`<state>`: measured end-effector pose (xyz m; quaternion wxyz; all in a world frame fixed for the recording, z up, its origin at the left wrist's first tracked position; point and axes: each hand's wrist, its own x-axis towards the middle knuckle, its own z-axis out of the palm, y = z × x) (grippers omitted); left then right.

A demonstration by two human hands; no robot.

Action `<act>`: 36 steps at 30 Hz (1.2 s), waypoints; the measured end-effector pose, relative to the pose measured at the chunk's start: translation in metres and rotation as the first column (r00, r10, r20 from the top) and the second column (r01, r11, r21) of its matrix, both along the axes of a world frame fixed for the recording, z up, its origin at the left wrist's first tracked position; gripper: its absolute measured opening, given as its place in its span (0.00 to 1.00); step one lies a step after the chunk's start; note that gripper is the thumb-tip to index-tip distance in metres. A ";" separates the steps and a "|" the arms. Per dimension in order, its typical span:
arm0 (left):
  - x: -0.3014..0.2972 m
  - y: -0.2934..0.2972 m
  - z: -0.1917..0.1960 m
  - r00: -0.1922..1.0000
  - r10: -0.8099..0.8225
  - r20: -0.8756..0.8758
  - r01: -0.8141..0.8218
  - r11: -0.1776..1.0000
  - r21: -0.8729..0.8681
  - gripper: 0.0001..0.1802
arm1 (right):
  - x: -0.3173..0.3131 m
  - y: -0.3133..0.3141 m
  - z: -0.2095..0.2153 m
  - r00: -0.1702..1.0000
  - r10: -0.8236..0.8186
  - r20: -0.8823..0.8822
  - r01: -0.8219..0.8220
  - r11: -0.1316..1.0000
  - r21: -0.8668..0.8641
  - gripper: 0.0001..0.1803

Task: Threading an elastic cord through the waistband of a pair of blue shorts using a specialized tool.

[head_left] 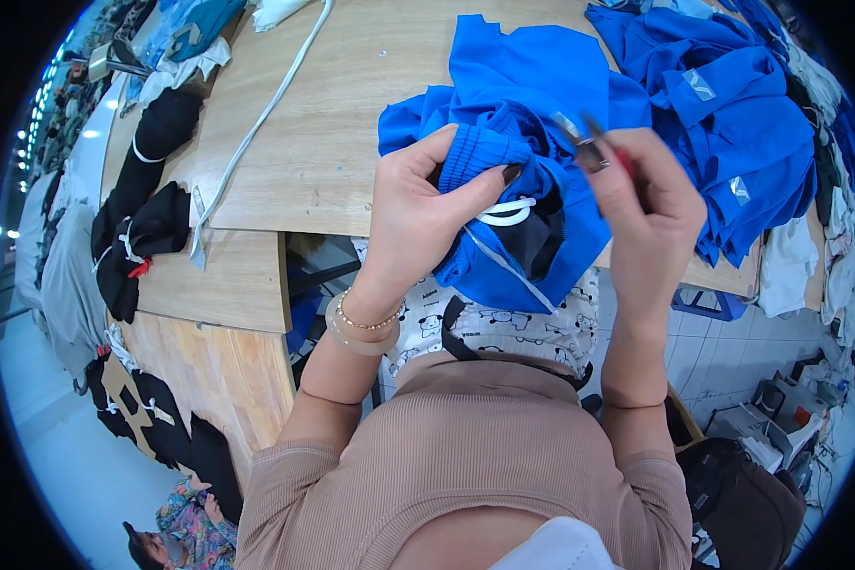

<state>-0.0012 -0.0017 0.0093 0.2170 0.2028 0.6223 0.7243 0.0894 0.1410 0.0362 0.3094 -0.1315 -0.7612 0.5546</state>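
My left hand [426,195] is closed on the gathered elastic waistband of a blue garment [541,81], thumb on top. A white drawstring loop [508,211] lies at the waistband just below that thumb. Dark cloth shows inside the garment, and its lower part hangs over the table edge towards my lap. In my right hand [651,190], raised just right of the waistband, is a pair of small thread snips [572,130] with metal tips and a bit of red at the grip. Motion blurs the snips, and their tips point at the garment without a clear sign of touching it.
A heap of blue garments [731,123] covers the table's right side. Rolled black garments [157,142] lie at the left, near a long white cord [256,123] across the wooden table [342,85]. Another person [195,522] is at the lower left. A dark chair [746,494] stands at my right.
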 end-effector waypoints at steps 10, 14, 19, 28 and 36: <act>0.001 0.000 -0.005 0.999 -0.037 -0.010 0.037 0.999 -0.039 0.06 | -0.024 0.001 -0.022 0.972 0.232 -0.044 -0.230 0.972 0.051 0.06; 0.000 0.003 0.005 0.999 -0.041 -0.025 0.040 0.999 -0.025 0.06 | -0.027 0.001 -0.024 0.977 0.041 -0.209 -0.037 0.999 0.020 0.04; -0.003 0.000 -0.005 0.999 -0.043 -0.034 0.042 0.999 -0.035 0.05 | -0.023 0.026 -0.021 0.918 -0.171 -0.357 0.073 0.960 -0.270 0.10; -0.004 -0.001 -0.003 0.998 -0.064 -0.011 0.063 0.998 -0.018 0.07 | -0.020 0.006 -0.014 0.982 0.187 -0.032 -0.165 0.925 0.343 0.13; -0.009 0.000 -0.006 0.970 -0.149 -0.192 0.152 0.988 -0.001 0.10 | -0.019 0.008 -0.023 0.915 -0.164 -0.367 0.067 0.963 -0.262 0.08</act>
